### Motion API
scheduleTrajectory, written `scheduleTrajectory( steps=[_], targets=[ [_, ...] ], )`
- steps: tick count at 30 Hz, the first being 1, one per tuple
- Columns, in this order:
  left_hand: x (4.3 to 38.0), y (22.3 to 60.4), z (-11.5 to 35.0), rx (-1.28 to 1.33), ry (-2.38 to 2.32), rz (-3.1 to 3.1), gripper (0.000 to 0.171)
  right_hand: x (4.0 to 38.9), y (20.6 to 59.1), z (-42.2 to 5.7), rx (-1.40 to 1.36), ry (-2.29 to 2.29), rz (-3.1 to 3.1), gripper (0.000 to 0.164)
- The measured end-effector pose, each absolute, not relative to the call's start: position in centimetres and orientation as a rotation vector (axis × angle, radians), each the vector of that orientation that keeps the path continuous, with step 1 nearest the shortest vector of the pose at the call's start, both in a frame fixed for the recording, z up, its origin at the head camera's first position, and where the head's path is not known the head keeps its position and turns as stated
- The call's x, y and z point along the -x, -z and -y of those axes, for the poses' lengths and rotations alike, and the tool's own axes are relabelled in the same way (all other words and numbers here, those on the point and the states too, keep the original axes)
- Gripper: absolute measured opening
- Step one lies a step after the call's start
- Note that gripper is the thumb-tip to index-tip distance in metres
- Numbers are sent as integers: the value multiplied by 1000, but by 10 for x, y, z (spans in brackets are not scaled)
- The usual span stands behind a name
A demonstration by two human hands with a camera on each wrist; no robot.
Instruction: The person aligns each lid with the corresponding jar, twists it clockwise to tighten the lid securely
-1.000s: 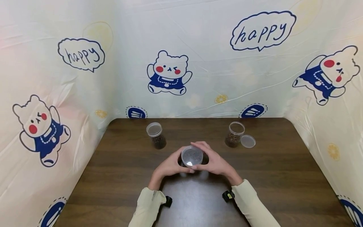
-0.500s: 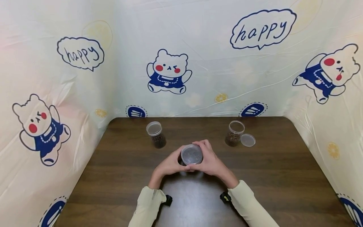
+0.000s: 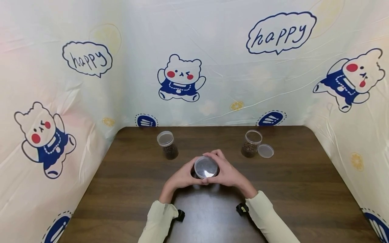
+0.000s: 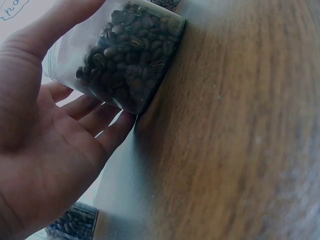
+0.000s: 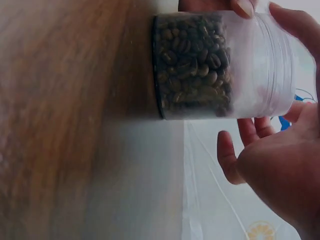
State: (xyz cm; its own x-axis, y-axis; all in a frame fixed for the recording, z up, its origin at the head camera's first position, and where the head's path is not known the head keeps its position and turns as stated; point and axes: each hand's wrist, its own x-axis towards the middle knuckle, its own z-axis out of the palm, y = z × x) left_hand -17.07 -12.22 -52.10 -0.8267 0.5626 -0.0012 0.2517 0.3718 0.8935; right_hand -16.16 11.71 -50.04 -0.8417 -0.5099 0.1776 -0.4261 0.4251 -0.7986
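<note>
A clear jar of coffee beans (image 5: 192,67) stands upright on the table between both hands, its clear lid (image 3: 205,166) on top. Curled round the jar's body from one side is my left hand (image 3: 181,174), also seen along the beans (image 4: 135,55) in the left wrist view. My right hand (image 3: 226,172) grips the lid and rim, thumb at the near side and fingers at the far side. The two thumbs meet at the jar's near side.
A lidded jar of dark beans (image 3: 169,148) stands at the back left of the wooden table (image 3: 121,202). At the back right is an open jar of brown beans (image 3: 250,147), with a loose clear lid (image 3: 265,151) lying beside it.
My right hand shifts slightly about the lid, its fingers and wrist turning a little. The left hand keeps its hold on the jar, which stays in place.
</note>
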Motion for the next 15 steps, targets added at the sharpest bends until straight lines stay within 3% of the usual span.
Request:
scheduleTrajectory(
  steps=[15],
  targets=[
    [172,522,124,-761,-1454,-2295,82,145,500,-102,591,1316,-2841,94]
  ],
)
